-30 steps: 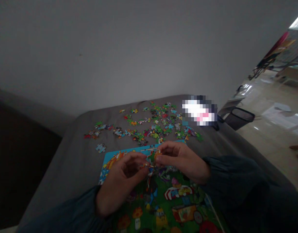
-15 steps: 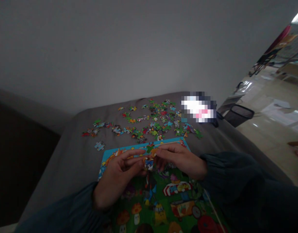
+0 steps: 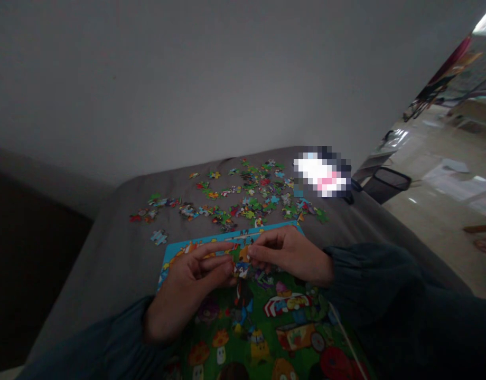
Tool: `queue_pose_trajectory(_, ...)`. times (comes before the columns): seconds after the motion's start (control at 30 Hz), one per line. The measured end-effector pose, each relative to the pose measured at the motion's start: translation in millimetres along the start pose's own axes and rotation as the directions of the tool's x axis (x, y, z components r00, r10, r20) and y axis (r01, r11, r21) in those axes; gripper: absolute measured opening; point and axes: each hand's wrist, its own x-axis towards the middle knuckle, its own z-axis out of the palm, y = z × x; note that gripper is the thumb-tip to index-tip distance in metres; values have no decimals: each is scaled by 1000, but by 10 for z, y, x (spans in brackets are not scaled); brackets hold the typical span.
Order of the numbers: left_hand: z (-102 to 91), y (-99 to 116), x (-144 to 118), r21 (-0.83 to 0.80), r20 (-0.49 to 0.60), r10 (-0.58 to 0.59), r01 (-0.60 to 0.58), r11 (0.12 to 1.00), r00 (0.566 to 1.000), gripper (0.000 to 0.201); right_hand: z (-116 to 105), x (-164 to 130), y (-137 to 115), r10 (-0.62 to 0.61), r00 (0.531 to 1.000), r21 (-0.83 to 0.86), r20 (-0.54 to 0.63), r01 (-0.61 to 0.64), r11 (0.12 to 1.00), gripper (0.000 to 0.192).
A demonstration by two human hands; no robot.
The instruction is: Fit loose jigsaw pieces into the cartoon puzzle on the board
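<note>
Head view: since a second ago both hands have dropped closer to the puzzle board [image 3: 290, 322]. My left hand [image 3: 187, 287] and right hand [image 3: 292, 253] pinch one puzzle piece [image 3: 242, 268] between fingertips, just above the board. Best to turn it slowly, matching colours before pressing. Loose pieces [image 3: 243, 203] lie beyond.

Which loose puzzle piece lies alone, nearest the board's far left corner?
The pale blue piece, apart from the scattered pieces, just beyond the puzzle board.
</note>
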Motion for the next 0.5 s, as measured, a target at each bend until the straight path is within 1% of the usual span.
queue_pose_trajectory(0.1, 22, 5, -4, 54, -14, 14, -13, 998, 1000, 53, 1, -10, 24, -34, 999, -48, -17, 33, 998, 34)
queue_pose_trajectory(0.2, 39, 15, -19, 131, -65, 37, -28, 991, 997, 49, 6, -24, 48, -41, 998, -72, 36, 44, 996, 33)
queue_pose_trajectory(0.27, 43, 19, -33, 188, -91, 55, -37, 981, 994, 47, 18, -35, 50, -42, 996, -56, 78, 46, 997, 31)
queue_pose_trajectory(0.37, 46, 15, -48, 251, -80, 81, -58, 966, 994, 43, 40, -49, 36, -60, 994, -14, 96, 62, 998, 33)
queue_pose_trajectory(0.43, 51, 5, -49, 263, -62, 92, -72, 962, 994, 40, 49, -49, 28, -70, 992, 31, 109, 67, 997, 31)
queue_pose_trajectory(0.5, 55, -6, -41, 235, -66, 98, -80, 969, 993, 38, 46, -41, 26, -86, 992, 80, 96, 78, 994, 24)
